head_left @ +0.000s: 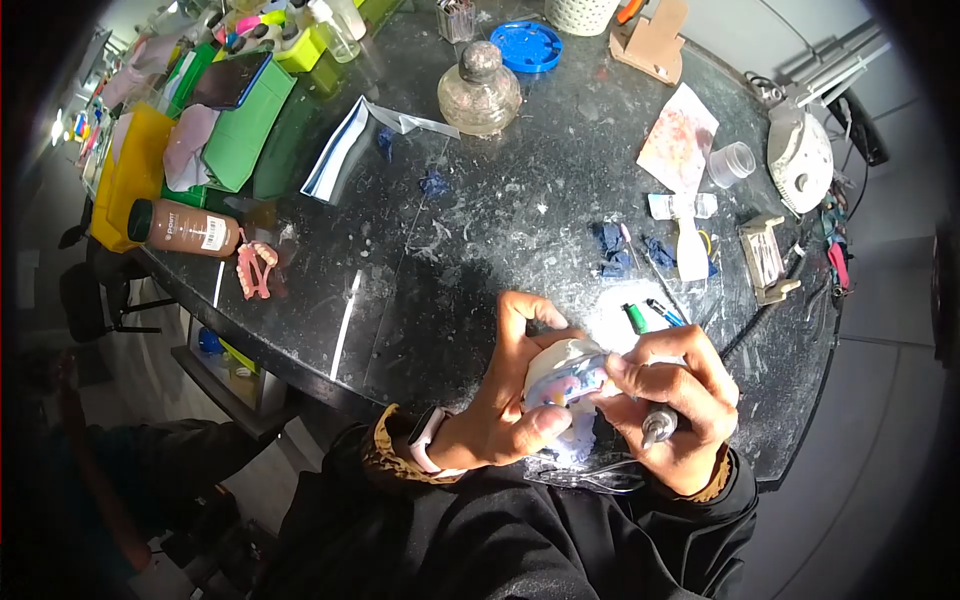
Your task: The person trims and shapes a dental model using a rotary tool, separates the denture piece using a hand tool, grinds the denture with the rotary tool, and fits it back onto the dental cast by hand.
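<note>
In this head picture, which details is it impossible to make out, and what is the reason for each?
All in the head view:
- The far end of the metal tool: hidden by the right hand.
- The back of the white cast: covered partly by the left hand.
- Small print on the brown bottle: too small.
- The top of the white basket: cut off by the upper edge.

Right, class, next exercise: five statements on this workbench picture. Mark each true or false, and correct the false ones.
1. The left hand holds a white cast. True.
2. The right hand is empty. False: it holds a metal tool.
3. The round blue dish is near the glass jar. True.
4. The left hand's wrist is bare. False: it wears a wristband.
5. The pink denture lies near the brown bottle. True.
</note>
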`<state>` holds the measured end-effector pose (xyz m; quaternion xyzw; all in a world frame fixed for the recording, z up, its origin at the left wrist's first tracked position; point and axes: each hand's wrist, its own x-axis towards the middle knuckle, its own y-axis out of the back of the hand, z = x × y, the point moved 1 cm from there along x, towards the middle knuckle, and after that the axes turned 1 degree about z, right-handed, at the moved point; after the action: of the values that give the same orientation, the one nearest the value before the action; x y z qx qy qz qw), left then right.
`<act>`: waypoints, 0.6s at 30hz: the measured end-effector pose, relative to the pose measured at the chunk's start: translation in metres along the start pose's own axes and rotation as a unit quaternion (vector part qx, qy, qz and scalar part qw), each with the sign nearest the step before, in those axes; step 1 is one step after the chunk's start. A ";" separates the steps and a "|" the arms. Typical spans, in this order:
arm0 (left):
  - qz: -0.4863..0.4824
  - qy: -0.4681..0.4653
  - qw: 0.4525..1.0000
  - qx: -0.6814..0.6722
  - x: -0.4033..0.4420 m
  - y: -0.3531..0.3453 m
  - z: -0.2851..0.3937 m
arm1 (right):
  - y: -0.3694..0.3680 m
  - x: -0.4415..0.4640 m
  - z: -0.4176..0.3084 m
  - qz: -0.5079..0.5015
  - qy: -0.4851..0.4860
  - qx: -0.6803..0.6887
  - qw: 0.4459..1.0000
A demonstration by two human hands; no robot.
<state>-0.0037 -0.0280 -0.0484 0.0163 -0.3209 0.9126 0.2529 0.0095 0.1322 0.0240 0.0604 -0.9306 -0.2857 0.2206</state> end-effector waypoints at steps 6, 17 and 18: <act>0.012 0.006 1.000 -0.025 0.000 -0.002 0.000 | 0.000 0.004 0.010 -0.015 -0.066 0.130 0.989; 0.083 0.069 0.994 0.024 -0.001 -0.009 0.006 | 0.006 0.005 0.012 -0.084 -0.161 0.172 0.968; 0.053 0.046 0.998 0.006 -0.001 -0.006 0.004 | 0.006 0.005 0.012 -0.084 -0.156 0.166 0.970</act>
<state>-0.0001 -0.0265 -0.0422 -0.0408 -0.3035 0.9265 0.2188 0.0002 0.1424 0.0205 0.1286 -0.9796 -0.1505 0.0350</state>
